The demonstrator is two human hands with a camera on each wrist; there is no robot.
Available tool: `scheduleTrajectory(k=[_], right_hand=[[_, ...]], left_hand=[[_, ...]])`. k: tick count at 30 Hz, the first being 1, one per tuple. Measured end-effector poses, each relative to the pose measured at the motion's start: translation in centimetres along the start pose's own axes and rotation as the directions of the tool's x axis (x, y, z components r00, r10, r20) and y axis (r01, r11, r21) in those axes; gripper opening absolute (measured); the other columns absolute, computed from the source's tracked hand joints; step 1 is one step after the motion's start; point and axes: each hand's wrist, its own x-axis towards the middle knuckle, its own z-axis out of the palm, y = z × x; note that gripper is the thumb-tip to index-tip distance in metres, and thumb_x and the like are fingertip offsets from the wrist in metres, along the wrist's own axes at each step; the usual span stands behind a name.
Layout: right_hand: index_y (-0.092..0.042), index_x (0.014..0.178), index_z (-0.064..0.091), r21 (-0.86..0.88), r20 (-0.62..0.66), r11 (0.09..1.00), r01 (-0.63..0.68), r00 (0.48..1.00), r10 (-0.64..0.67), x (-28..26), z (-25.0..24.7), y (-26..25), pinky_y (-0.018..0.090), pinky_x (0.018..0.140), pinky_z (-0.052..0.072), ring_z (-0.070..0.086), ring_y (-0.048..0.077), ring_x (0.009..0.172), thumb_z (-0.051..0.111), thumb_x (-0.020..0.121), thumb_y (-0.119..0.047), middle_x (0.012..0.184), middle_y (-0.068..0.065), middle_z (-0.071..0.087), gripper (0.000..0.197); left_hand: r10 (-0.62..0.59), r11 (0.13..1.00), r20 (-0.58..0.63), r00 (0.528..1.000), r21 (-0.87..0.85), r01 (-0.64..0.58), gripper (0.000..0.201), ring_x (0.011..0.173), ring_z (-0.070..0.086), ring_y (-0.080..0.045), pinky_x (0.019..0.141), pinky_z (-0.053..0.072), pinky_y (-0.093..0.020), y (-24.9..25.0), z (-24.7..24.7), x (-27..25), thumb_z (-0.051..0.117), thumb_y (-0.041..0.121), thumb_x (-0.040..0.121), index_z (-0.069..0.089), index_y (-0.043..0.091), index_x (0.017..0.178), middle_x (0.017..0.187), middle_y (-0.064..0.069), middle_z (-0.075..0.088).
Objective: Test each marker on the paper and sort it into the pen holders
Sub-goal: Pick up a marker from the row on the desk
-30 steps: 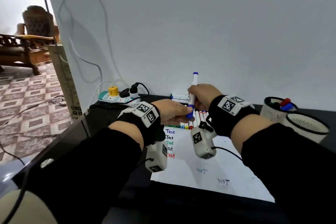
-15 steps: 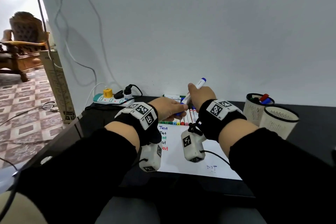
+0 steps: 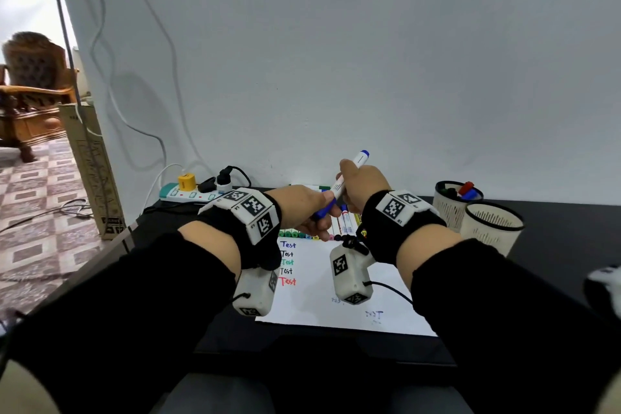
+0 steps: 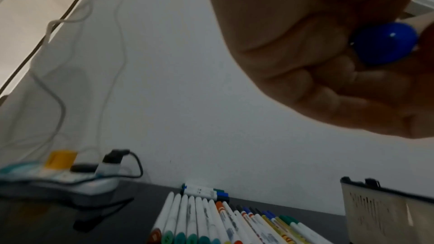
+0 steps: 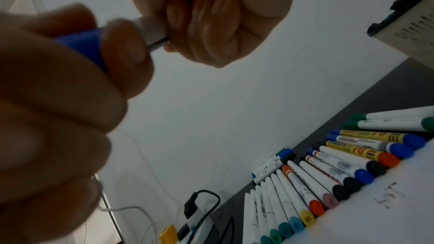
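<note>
Nearest, the paper [image 3: 322, 299] is spread on the dark table [image 3: 554, 245], with "Test" written in several colours. Above it a blue marker [image 3: 339, 186] is held tilted toward 1 o'clock: its cap [image 4: 385, 43] is gripped by the left hand [image 3: 302, 208], its white barrel clenched in the right hand [image 3: 364, 185]. Beyond, a row of markers [image 5: 328, 179] is laid out. At 2 o'clock stand two pen holders [image 3: 477, 215].

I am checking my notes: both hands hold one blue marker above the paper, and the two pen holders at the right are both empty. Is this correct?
Not quite. Both hands, left hand and right hand, do hold the blue marker above the paper, but only the nearer pen holder looks empty. The head view shows markers in the farther pen holder.
</note>
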Motion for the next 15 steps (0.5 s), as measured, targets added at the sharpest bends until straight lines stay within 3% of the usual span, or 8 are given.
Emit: scheduleTrajectory(k=[3,7,10,13,15], right_hand=[[-0.014,0.065,0.052,0.044,0.004,0.999,0.005,1.0,-0.006,-0.1,-0.5,-0.2,0.029,0.054,0.039,0.047,0.02,0.051,0.038,0.097,-0.029,0.058,0.006,0.051,0.038],[-0.011,0.064,0.049,-0.054,-0.031,0.996,-0.068,0.997,0.066,0.2,-0.5,-0.1,0.029,0.052,0.035,0.046,0.021,0.052,0.039,0.094,-0.029,0.061,0.007,0.051,0.037],[-0.009,0.064,0.046,-0.084,-0.069,0.988,-0.127,0.99,0.121,0.3,-0.5,-0.1,0.03,0.055,0.034,0.045,0.022,0.053,0.04,0.092,-0.028,0.066,0.009,0.053,0.034],[-0.009,0.064,0.044,-0.091,-0.072,0.983,-0.158,0.986,0.152,0.7,-0.3,-0.2,0.03,0.06,0.036,0.045,0.021,0.054,0.039,0.093,-0.027,0.063,0.007,0.05,0.034],[-0.008,0.065,0.045,-0.077,-0.059,0.984,-0.159,0.986,0.155,1.0,-0.2,-0.2,0.03,0.06,0.036,0.045,0.021,0.053,0.04,0.093,-0.028,0.062,0.007,0.05,0.035]], left_hand=[[0.0,0.999,-0.005,1.0,-0.049,0.0,0.039,0.052,0.06,-0.01,0.067,0.05,-0.019,0.3,0.0,0.1,0.023,0.025,0.104,0.053,0.012,0.083,0.058,-0.001,0.048],[-0.051,0.998,-0.025,0.998,-0.042,0.05,0.037,0.043,0.055,-0.008,0.066,0.046,-0.022,0.5,0.9,0.7,0.024,0.025,0.104,0.048,0.012,0.078,0.049,0.002,0.045],[-0.083,0.997,-0.071,0.994,0.003,0.083,0.037,0.047,0.048,-0.012,0.065,0.044,-0.025,0.7,1.6,1.0,0.023,0.022,0.103,0.043,0.013,0.074,0.058,-0.002,0.04],[-0.078,0.99,-0.165,0.983,0.106,0.096,0.036,0.056,0.048,-0.007,0.063,0.043,-0.022,0.8,1.5,1.3,0.025,0.025,0.103,0.042,0.021,0.072,0.066,0.004,0.046],[-0.072,0.99,-0.13,0.989,0.114,0.087,0.035,0.057,0.048,-0.009,0.059,0.041,-0.018,0.8,1.1,1.2,0.024,0.025,0.104,0.045,0.018,0.077,0.065,0.003,0.044]])
